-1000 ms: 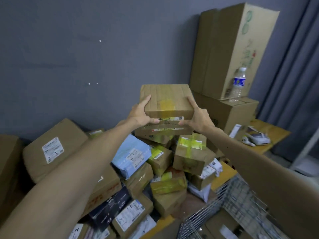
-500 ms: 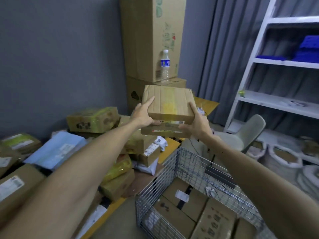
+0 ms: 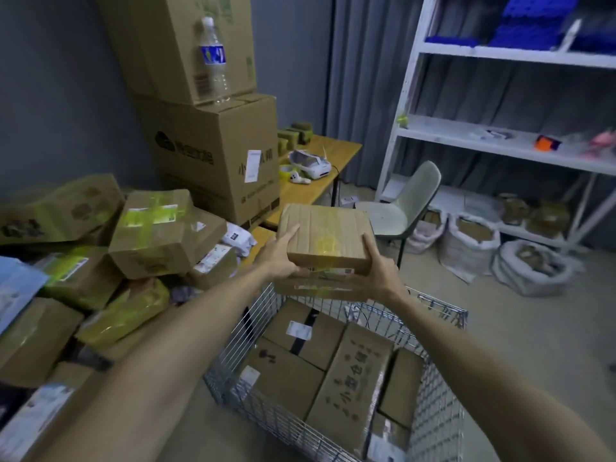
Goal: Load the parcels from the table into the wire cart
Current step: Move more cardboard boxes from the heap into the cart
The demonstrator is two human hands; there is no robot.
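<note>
The stack of two parcels (image 3: pixel 328 248) is clamped from both sides. The left hand (image 3: pixel 278 260) is pressed to its left edge with the thumb laid up along the upper parcel (image 3: pixel 325 230). The right hand (image 3: pixel 380 270) is set against its right edge in the same way, thumb raised along the side. In this grip the fingers of both hands are curled beneath the lower parcel (image 3: pixel 320 286) (their tips are hidden under it). The stack is held level in the air between the two hands and is seen above the far left corner of the wire cart (image 3: pixel 440 310), touching neither the cart nor the table (image 3: pixel 313 188).

The lower parcel is largely covered by the upper one and is blurred, so its label cannot be read. Inside the cart five cartons (image 3: pixel 353 378) can be counted lying flat, the nearest cut off by the bottom edge. The heap of parcels (image 3: pixel 150 235) on the table at the left is blurred and cut off at the edge, so it cannot be counted.

Behind it two large cartons (image 3: pixel 213 155) are stacked, and one water bottle (image 3: pixel 213 61) stands upright on the lower one. Further right one chair (image 3: pixel 410 198), one white shelf unit (image 3: pixel 500 150) and three sacks (image 3: pixel 470 245) on the floor are seen.
</note>
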